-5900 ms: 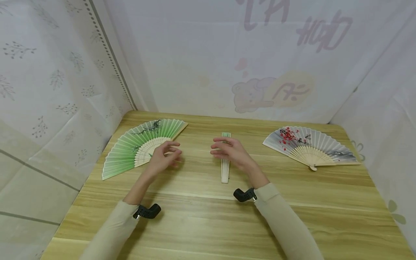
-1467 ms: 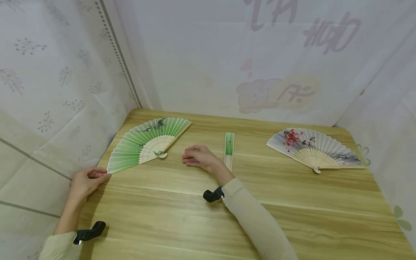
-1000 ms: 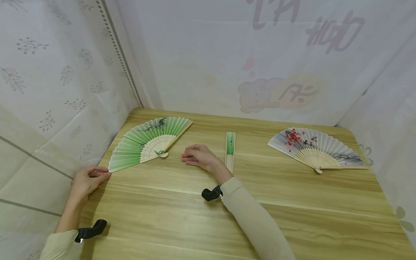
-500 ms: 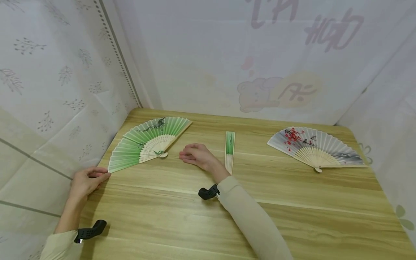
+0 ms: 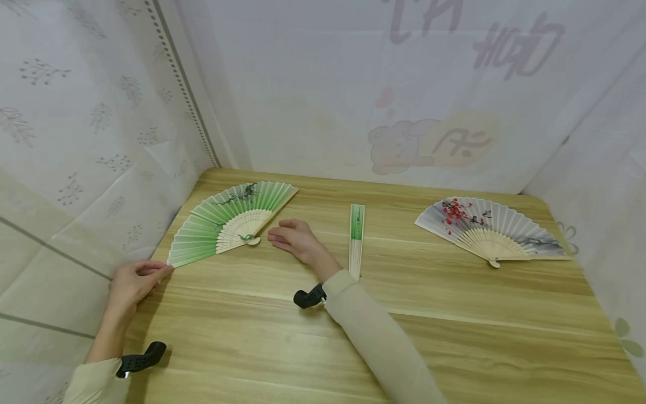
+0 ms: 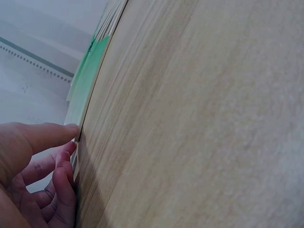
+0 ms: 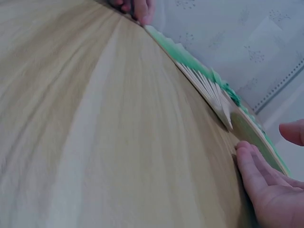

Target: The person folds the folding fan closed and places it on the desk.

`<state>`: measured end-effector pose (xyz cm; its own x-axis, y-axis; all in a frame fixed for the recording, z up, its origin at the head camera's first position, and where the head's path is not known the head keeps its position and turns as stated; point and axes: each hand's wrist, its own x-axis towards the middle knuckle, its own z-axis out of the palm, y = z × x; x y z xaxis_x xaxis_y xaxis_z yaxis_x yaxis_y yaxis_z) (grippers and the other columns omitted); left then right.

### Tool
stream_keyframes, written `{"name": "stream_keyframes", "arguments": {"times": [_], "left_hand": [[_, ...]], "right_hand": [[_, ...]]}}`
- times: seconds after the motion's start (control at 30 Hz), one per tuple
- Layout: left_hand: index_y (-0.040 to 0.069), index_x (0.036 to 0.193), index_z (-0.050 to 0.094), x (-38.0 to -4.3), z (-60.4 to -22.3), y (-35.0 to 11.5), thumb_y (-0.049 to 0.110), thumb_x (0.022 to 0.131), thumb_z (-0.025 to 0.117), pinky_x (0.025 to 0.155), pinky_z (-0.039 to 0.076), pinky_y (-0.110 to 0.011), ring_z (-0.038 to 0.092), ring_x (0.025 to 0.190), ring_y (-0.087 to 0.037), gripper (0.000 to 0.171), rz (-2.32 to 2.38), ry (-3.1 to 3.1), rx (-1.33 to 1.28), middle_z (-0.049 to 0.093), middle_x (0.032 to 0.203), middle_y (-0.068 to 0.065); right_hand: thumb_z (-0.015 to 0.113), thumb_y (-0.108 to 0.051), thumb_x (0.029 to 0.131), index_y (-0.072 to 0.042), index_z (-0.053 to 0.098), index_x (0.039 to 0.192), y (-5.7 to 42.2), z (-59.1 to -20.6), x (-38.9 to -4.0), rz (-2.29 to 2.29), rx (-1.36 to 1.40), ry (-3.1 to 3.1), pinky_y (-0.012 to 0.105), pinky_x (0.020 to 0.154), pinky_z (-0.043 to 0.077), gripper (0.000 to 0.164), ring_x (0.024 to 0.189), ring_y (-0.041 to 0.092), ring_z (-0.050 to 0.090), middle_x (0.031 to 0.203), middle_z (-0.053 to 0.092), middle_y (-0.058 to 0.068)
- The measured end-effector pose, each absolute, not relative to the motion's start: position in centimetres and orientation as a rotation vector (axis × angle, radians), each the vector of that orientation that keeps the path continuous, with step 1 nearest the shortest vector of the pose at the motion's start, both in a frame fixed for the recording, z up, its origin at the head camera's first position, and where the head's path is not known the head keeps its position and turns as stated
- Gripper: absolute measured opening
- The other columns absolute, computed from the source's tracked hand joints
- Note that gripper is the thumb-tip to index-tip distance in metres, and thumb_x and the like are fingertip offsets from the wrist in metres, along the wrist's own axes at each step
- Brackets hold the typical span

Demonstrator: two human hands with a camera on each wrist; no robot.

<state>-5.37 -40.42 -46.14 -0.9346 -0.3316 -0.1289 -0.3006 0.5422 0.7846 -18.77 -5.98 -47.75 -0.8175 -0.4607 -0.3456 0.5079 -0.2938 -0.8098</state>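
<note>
A green folding fan (image 5: 202, 231) with a dark branch print lies spread on the table at the left. At its lower left corner my left hand (image 5: 130, 283) pinches the outer rib. The left wrist view shows the thumb (image 6: 52, 135) on the fan's (image 6: 90, 78) end, with the other fingers curled near the table edge. My right hand (image 5: 298, 240) is just right of the fan's pivot, holding nothing. In the right wrist view its fingers (image 7: 251, 171) lie low by the table, close to the fan's (image 7: 209, 90) ribs, with the thumb apart.
Right of my right hand lies a folded green fan (image 5: 356, 238), lengthwise on the wooden table (image 5: 479, 342). A grey fan (image 5: 489, 230) with red blossoms is spread at the far right. Patterned curtains (image 5: 101, 146) border the table's left side and back.
My left hand has gone from over the green fan's ribs to its lower left corner. My right hand has left the folded fan and moved left, close to the green fan's pivot.
</note>
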Motion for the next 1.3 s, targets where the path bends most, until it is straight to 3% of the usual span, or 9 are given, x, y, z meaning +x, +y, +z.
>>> {"name": "stream_keyframes", "arguments": {"times": [0.43, 0.83, 1.3], "left_hand": [[-0.014, 0.11, 0.067, -5.5, -46.3, -40.3, 0.021, 0.094, 0.076, 0.05, 0.05, -0.023, 0.056, 0.059, -0.009, 0.04, -1.24, -2.764, 0.567, 0.065, 0.077, 0.001], [-0.014, 0.117, 0.066, -6.1, -46.2, -40.0, 0.02, 0.09, 0.08, 0.052, 0.05, -0.022, 0.056, 0.062, -0.007, 0.045, -1.311, -2.731, 0.574, 0.063, 0.078, 0.004], [-0.01, 0.112, 0.07, -5.7, -46.4, -40.0, 0.028, 0.09, 0.081, 0.054, 0.044, -0.021, 0.053, 0.065, -0.004, 0.045, -1.185, -2.727, 0.611, 0.065, 0.074, 0.009]], "right_hand": [[0.063, 0.006, 0.098, 0.009, 0.036, 0.149, -7.5, -48.1, -19.0, -2.199, 0.111, 1.319, 0.038, 0.095, 0.053, 0.058, 0.116, 0.036, 0.063, 0.116, 0.067, 0.024], [0.062, 0.006, 0.099, 0.01, 0.037, 0.147, -8.2, -47.8, -19.5, -2.219, 0.129, 1.314, 0.038, 0.095, 0.053, 0.055, 0.111, 0.035, 0.065, 0.112, 0.066, 0.025], [0.064, 0.008, 0.097, 0.011, 0.042, 0.142, -9.0, -48.1, -19.4, -2.229, 0.151, 1.295, 0.037, 0.094, 0.054, 0.05, 0.101, 0.03, 0.067, 0.107, 0.063, 0.022]]}}
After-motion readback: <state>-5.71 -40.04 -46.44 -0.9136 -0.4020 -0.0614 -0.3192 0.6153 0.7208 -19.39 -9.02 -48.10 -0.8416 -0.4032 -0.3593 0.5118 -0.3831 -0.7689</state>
